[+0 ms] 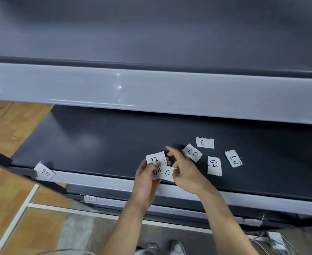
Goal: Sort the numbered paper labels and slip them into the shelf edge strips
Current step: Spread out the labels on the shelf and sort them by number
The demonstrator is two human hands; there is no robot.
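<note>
Upper shelf edge strip (pixel 151 92): a long pale grey band across the view, with no labels in the part that shows.
Lower shelf (pixel 105 144): a dark flat surface below it, serving as the sorting place.
Lower edge strip (pixel 105 182): a pale band along the front of that shelf, just under both hands.
Left hand (pixel 145 181): fingers curled round a small fan of slips, thumb pressed on the front, probably so the numbers stay readable.
Right hand (pixel 186 172): thumb and a finger appear to pinch the right edge of the front slip; the forefinger is stretched forward. This looks like ordering the fan.
Held labels (pixel 156 160): white slips reading 02, 04 and one that starts with 0, overlapped above the shelf's front edge.
Front slip (pixel 167 173): its second digit is hidden by the right hand.
Loose labels: four slips lying well apart on the shelf right of the hands: 12 (pixel 205 143), 07 (pixel 193 152), 09 (pixel 214 166), 08 (pixel 234 158), all upside down to the camera and not yet gathered.
Corner label (pixel 45 173): tilted at the strip's left end, reading 06 or 90.
Lowest label (pixel 90 198): marked 10, seated flat in a strip further down.
</note>
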